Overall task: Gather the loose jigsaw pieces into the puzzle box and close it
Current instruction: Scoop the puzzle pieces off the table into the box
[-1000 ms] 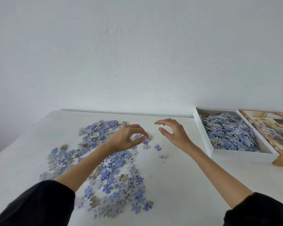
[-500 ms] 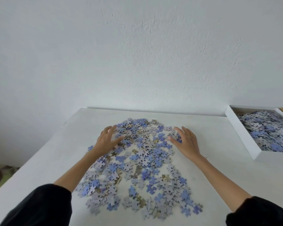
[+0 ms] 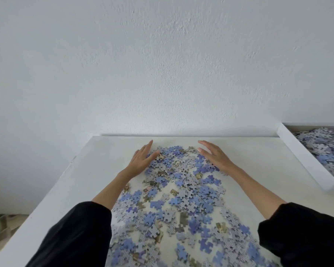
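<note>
Loose jigsaw pieces (image 3: 181, 199) spread in a long patch down the middle of the table (image 3: 96, 170), from near its far edge to the near edge, out of frame between the black sleeves (image 3: 75, 234).

Left hand (image 3: 141, 160): flat, fingers straight, gripping nothing, at the patch's far left margin. Right hand (image 3: 215, 157): fingers straight, gripping nothing, at the far right margin.

Bare strip between the left hand and the table's left edge. Narrow bare band behind the fingertips, up to the far edge at the wall (image 3: 162, 64).

Puzzle box (image 3: 307, 160): open, at the far right corner, heaped with pieces, well apart from the patch. Bare surface lies between.
</note>
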Motion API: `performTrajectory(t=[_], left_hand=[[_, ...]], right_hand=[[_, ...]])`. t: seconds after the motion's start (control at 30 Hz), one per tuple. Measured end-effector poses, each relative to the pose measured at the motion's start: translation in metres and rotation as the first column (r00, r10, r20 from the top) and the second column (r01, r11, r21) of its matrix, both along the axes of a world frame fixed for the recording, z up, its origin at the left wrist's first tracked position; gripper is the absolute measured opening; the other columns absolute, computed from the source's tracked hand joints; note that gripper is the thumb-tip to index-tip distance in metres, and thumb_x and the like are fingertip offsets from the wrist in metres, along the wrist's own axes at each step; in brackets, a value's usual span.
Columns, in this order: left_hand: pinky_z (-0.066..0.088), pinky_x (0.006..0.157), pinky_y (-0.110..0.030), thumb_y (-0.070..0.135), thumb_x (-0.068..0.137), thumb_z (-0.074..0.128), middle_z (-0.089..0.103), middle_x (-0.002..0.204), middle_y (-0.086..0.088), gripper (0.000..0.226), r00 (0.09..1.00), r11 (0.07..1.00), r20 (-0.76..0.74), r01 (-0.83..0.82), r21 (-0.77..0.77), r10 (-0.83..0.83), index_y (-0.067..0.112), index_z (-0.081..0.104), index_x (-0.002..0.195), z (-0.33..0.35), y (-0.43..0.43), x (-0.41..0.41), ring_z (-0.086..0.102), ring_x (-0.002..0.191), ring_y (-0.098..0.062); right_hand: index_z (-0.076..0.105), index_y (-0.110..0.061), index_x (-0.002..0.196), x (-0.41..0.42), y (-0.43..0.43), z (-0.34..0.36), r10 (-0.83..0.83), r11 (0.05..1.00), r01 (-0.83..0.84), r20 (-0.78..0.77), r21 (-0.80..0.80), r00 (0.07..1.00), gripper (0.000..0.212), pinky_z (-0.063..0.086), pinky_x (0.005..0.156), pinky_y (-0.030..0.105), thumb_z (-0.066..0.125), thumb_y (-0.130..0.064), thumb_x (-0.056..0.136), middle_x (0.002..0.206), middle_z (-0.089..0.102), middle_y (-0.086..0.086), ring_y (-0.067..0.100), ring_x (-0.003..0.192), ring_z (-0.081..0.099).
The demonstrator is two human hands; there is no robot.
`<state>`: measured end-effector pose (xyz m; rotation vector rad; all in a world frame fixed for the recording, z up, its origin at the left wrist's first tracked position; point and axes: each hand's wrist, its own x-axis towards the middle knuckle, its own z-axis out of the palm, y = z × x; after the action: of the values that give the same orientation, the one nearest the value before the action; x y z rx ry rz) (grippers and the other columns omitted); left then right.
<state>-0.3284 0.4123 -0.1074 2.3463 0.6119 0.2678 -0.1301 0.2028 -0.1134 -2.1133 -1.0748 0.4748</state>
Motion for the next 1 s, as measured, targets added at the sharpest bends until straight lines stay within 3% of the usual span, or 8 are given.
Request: performTrajectory(t=[0.13,0.23,0.4,0.6,0.7,0.77,0.87,1.0], left_hand=[[0.014,0.114,-0.044,0.094,0.060,0.021,0.021,0.154,0.002,0.104,0.995,0.994,0.030,0.095,-0.045,-0.094,0.036,0.016,0.146,0.000,0.010,0.013,0.019,0.141,-0.018],[0.017,0.114,-0.048,0.094,0.060,0.023,0.021,0.154,-0.002,0.107,0.988,0.988,-0.044,0.151,0.031,-0.150,0.033,0.011,0.147,-0.002,0.015,0.021,0.022,0.139,-0.023],[0.001,0.115,-0.044,0.099,0.047,0.015,0.013,0.156,-0.005,0.122,0.969,0.972,-0.142,0.217,0.093,-0.203,0.031,0.007,0.148,0.001,0.007,0.023,0.010,0.143,-0.018],[0.024,0.110,-0.045,0.095,0.049,0.037,0.030,0.147,-0.001,0.116,0.942,0.949,-0.156,0.310,0.053,-0.299,0.037,0.009,0.146,0.012,-0.005,0.002,0.030,0.133,-0.022],[0.024,0.111,-0.046,0.091,0.050,0.046,0.021,0.149,0.002,0.114,0.916,0.924,-0.183,0.375,0.078,-0.357,0.044,0.004,0.144,0.012,-0.009,-0.016,0.025,0.135,-0.020],[0.019,0.113,-0.047,0.089,0.048,0.050,0.013,0.151,0.003,0.116,0.900,0.909,-0.221,0.404,0.105,-0.375,0.046,-0.001,0.144,0.011,-0.013,-0.026,0.019,0.137,-0.021],[0.001,0.112,-0.050,0.091,0.044,0.048,-0.002,0.154,0.002,0.123,0.884,0.891,-0.296,0.421,0.168,-0.362,0.046,-0.009,0.143,0.008,-0.021,-0.034,0.003,0.142,-0.023],[-0.011,0.110,-0.048,0.095,0.039,0.041,-0.012,0.154,0.000,0.124,0.894,0.881,-0.322,0.398,0.255,-0.310,0.051,-0.022,0.136,-0.001,-0.033,-0.036,-0.008,0.143,-0.025]], right_hand=[[0.033,-0.035,0.138,0.005,0.020,0.006,0.071,0.997,-0.071,0.018,-0.007,0.997,0.063,0.016,0.114,0.044,0.039,-0.062,0.082,0.151,0.024,-0.007,0.014,0.139,0.018],[0.034,-0.032,0.138,0.004,0.036,0.010,0.170,0.984,-0.165,0.076,-0.065,0.983,0.065,0.018,0.113,0.048,0.039,-0.062,0.081,0.150,0.026,-0.003,0.016,0.138,0.021],[0.042,-0.029,0.135,-0.009,0.053,0.003,0.300,0.951,-0.272,0.232,-0.144,0.925,0.051,0.019,0.112,0.041,0.044,-0.051,0.090,0.146,0.034,0.003,0.019,0.135,0.027],[0.049,-0.034,0.128,-0.021,0.027,0.011,0.318,0.942,-0.284,0.209,-0.176,0.925,0.046,0.028,0.107,0.039,0.052,-0.051,0.085,0.139,0.036,-0.001,0.014,0.130,0.030],[0.032,-0.043,0.137,-0.031,0.007,0.025,0.365,0.907,-0.320,0.136,-0.273,0.921,0.084,0.020,0.111,0.046,0.041,-0.083,0.064,0.148,0.024,-0.002,0.017,0.136,0.020],[0.012,-0.050,0.140,-0.040,-0.004,0.030,0.419,0.862,-0.353,0.120,-0.363,0.900,0.101,0.012,0.111,0.048,0.037,-0.091,0.050,0.154,0.005,-0.004,0.018,0.140,0.005],[-0.012,-0.063,0.129,-0.058,-0.015,0.033,0.495,0.781,-0.394,0.097,-0.485,0.863,0.102,-0.001,0.110,0.056,0.050,-0.086,0.051,0.152,-0.021,-0.006,0.022,0.140,-0.018],[-0.024,-0.058,0.125,-0.075,-0.021,0.035,0.508,0.740,-0.369,0.109,-0.562,0.854,0.110,-0.013,0.106,0.053,0.066,-0.064,0.064,0.147,-0.033,-0.002,0.025,0.134,-0.030]])
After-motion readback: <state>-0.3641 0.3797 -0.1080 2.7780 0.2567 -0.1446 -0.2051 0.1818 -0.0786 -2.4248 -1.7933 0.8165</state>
